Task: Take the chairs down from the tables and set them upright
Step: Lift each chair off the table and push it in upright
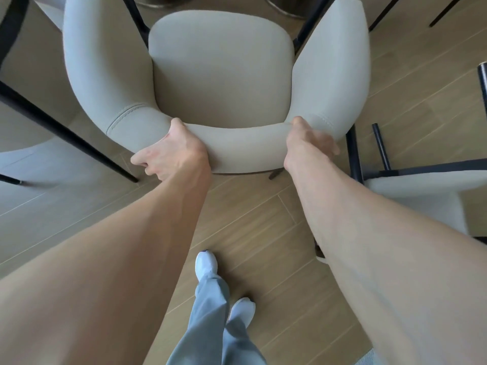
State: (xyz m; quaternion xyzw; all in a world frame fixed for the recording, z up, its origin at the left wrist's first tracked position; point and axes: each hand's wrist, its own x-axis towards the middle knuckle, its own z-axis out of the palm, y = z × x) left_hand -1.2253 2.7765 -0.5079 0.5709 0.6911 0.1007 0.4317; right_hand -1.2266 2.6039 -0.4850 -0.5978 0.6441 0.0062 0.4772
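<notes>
A beige upholstered armchair (221, 75) stands upright in front of me, seat facing up, with black legs reaching the wooden floor. My left hand (171, 151) grips the left end of its curved backrest (242, 146). My right hand (308, 140) grips the right end of the same backrest. Both arms stretch forward and down over the floor. A second beige chair (421, 185) with black legs lies at the right, its legs pointing up and sideways.
Black furniture legs (66, 127) cross the left side beside a pale upholstered piece (23, 159) at the left edge. More thin black legs (390, 11) show at the top right. My feet in white shoes (207, 262) stand on the wooden floor (263, 219) behind the chair.
</notes>
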